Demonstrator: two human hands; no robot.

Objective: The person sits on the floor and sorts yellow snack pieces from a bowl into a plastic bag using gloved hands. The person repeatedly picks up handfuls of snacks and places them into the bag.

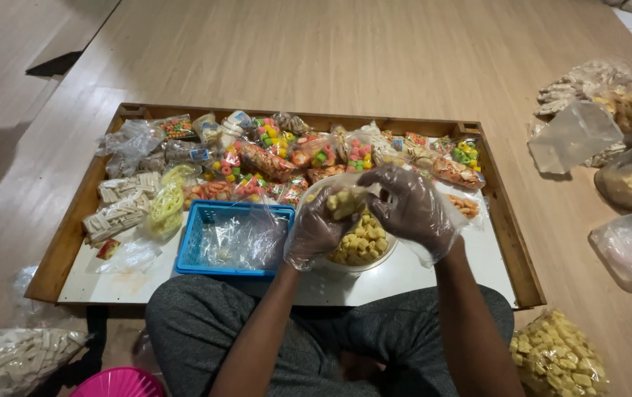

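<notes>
Holding a clear bag (345,200) of yellow snacks — both hands' fingers (404,202) closed | over bowl (364,246)

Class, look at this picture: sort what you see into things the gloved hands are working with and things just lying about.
In use:
- left hand and right hand, both in clear gloves
- small clear bag of yellow snacks, held between them
- white bowl of yellow snacks beneath

Lying about:
- blue basket
- colourful snack packets
- pale stick snacks
- large bags on the floor
- pink tub
</notes>
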